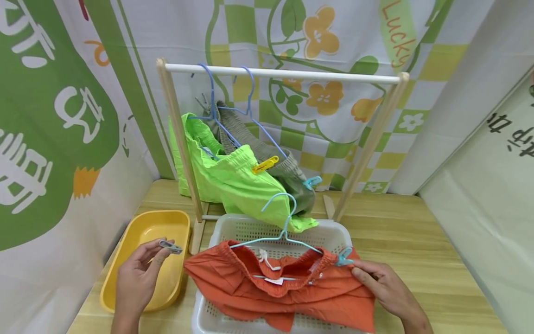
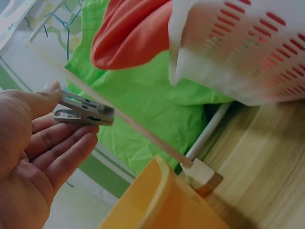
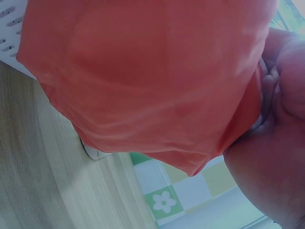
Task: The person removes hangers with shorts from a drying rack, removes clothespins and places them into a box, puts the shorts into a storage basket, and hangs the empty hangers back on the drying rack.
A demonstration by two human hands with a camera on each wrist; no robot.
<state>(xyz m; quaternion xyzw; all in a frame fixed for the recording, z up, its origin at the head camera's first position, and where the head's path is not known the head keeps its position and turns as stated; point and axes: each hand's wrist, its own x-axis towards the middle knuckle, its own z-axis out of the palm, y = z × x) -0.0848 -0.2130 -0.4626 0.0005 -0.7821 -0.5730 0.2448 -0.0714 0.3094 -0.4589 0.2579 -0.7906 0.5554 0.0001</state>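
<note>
head view: high up, facing forward and down, farthest back, rack [image 1: 283, 73] and surface [image 1: 425, 260] in frame. left wrist view: low, tilted, close by left hand [image 2: 43, 148], looking past it at rack and basket [image 2: 200, 67] side. right wrist view: nearest, tilted too, red garment [image 3: 143, 81] filling much of frame. all three share garment; head and left wrist share yellow tub [image 2: 188, 210].

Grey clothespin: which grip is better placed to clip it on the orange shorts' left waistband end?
Left, likely: the left grip pinches the grey clothespin near that end; the right grip holds the orange shorts at the opposite side, by their blue clothespin.
</note>
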